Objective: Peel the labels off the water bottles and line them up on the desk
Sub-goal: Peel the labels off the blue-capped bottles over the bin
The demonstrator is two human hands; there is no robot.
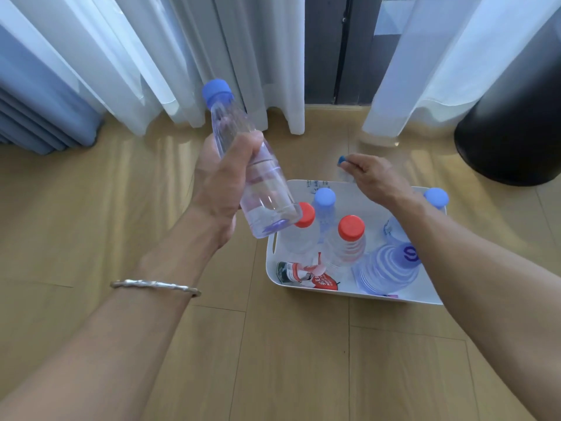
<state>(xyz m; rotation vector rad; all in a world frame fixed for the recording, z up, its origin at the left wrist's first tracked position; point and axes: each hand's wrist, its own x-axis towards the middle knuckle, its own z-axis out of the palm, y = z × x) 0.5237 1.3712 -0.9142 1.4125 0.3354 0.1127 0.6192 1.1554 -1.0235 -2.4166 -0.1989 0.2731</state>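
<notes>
— Wooden floor [91,214], white curtains [145,56] at twelve o'clock. Where's the bottle?
— Left hand [224,177] is wrapped around a label-free, blue-capped bottle [267,196], ten o'clock of the white bin [334,291]. Right hand [373,177] pinches a small blue scrap [341,161].

The floor [121,208] was pale wood-look planking. A white plastic tub [349,291] sat on it, right of centre. A black round container [516,141] stood at the far right. White curtains [282,86] reached the floor along its far edge, and a blue pleated curtain [39,123] reached it at the left.
</notes>
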